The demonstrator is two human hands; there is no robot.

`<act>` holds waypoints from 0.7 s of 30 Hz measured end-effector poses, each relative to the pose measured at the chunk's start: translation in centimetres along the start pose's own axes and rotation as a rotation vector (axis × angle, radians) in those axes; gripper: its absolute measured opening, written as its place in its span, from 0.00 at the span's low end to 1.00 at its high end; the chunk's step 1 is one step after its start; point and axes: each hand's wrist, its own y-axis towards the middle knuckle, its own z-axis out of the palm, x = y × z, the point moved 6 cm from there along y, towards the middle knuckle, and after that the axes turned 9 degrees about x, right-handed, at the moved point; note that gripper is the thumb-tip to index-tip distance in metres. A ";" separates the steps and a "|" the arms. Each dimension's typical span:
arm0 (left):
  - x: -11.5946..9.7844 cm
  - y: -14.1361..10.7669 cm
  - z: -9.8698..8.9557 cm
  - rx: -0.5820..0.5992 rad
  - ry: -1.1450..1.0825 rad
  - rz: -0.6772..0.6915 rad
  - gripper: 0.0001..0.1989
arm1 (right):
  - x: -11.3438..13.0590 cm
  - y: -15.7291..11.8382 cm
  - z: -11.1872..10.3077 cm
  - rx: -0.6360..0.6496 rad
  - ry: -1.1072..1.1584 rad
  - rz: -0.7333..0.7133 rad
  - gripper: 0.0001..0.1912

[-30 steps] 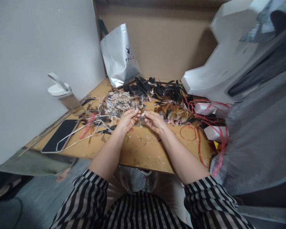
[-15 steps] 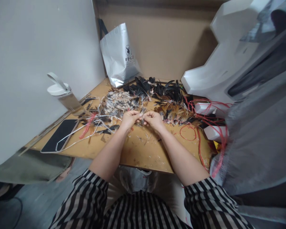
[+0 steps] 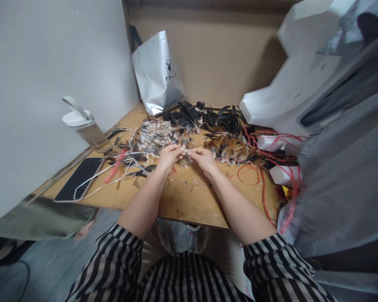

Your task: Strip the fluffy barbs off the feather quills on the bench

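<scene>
Past the front edge of the tabletop (image 3: pixel 192 205), mid-frame, the left grip (image 3: pixel 169 160) and right grip (image 3: pixel 204 161) are both pinched closed on a small pale wisp (image 3: pixel 186 151), which sits right between the fingertips; its detail is too small to tell. Beside the right grip, to its right in the frame, lie brown feathers (image 3: pixel 233 147); up and left of the left grip, pale mottled feathers (image 3: pixel 156 133). Black feathers (image 3: pixel 185 117) lie farther back. Upper left of centre, a silver bag (image 3: pixel 154 75) reads "PPGZ" under a circled rabbit-head emblem; the smaller print is illegible.
</scene>
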 end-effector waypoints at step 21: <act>0.9 -0.7 1.3 0.234 0.084 -0.189 0.09 | 1.6 0.0 -1.8 -0.085 0.007 -0.082 0.14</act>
